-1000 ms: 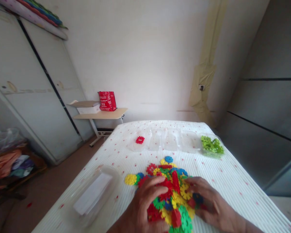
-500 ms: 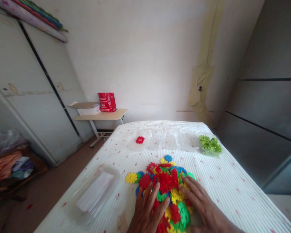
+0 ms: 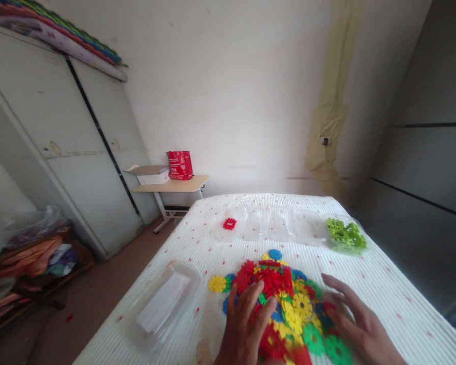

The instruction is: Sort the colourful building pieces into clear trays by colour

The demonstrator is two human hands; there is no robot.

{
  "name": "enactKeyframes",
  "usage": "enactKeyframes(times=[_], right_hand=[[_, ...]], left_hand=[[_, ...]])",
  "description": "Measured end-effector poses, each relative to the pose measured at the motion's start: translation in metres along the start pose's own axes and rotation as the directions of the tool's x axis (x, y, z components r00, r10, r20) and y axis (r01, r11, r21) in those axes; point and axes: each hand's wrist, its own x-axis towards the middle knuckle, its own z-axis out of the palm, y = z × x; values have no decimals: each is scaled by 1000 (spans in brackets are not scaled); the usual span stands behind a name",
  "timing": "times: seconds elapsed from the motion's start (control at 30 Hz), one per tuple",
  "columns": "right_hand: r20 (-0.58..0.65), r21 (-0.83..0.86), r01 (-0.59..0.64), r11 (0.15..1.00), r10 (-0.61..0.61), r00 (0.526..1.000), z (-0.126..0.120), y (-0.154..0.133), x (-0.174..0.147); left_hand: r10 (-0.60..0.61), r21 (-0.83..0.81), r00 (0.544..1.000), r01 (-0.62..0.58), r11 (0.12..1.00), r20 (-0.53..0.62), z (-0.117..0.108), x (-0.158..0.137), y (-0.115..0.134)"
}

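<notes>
A colourful pile point(image 3: 302, 306) of flat plastic pieces, mostly red, yellow, green and blue, is lying on a table point(image 3: 399, 284) covered with white ribbed cloth that is showing small red specks. The left hand point(image 3: 243, 324) is reaching over the near left part of the pile, its fingers spreading wide and its fingertips lying over red and green pieces; it is not gripping any piece that can be seen. The right hand point(image 3: 359, 322) is resting at the right edge of the pile, beside blue, red and green pieces; its fingers are blurring and hiding their undersides, so I cannot tell whether they are closing on anything. A yellow disc point(image 3: 217, 284) is sitting at the pile's left tip, and a blue disc point(image 3: 275, 254) is sitting at its far end. Beyond the pile, a row of clear containers point(image 3: 307, 225) is standing crosswise, a red square piece point(image 3: 225, 224) lying at its left end and light green pieces point(image 3: 347, 235) filling its right end. Left of the pile, a clear box point(image 3: 193, 278) is holding white paper point(image 3: 163, 302). Far beyond the pile and to its left, a red bag point(image 3: 180, 166) is standing on a side table point(image 3: 193, 183).
</notes>
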Motion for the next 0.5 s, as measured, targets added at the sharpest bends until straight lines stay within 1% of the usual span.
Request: enactKeyframes(times=[0.03,0.07,0.1,0.13,0.2,0.23,0.27,0.3,0.33,0.4,0.43,0.5], right_hand=[[-34,47,-60,997,61,998,-3,-1,2],[-71,72,-104,992,109,991,-5,-2,5],[-115,73,-133,988,141,983,-8,-2,7],[-158,57,-148,987,155,975,-11,-2,10],[-223,23,-154,988,156,962,-15,-1,13],[-236,15,-152,988,151,960,-16,0,15],[-245,13,-148,989,147,958,-16,1,16],[-246,13,-145,989,144,959,-17,1,16],[-246,10,-143,990,142,959,-17,1,17],[-245,-4,-142,990,137,960,-16,-1,17],[-245,-14,-143,990,136,960,-16,-1,18],[-237,-33,-142,989,131,963,-16,-1,19]], left_hand=[[-65,-18,996,64,998,-60,-2,-3,-2],[-151,-47,980,146,988,-129,-4,-6,-5],[-254,-91,948,240,967,-195,-6,-9,-7],[-365,-152,896,336,930,-252,-8,-12,-11],[-572,-310,754,487,817,-322,-10,-14,-17],[-655,-390,683,534,750,-324,-11,-14,-20],[-717,-459,624,562,688,-311,-12,-14,-23],[-763,-517,578,576,634,-292,-12,-13,-25],[-792,-559,547,581,592,-270,-12,-13,-27],[-821,-603,520,584,544,-236,-11,-11,-29],[-821,-605,521,584,541,-231,-10,-11,-29],[-799,-577,550,580,575,-244,-9,-12,-31]])
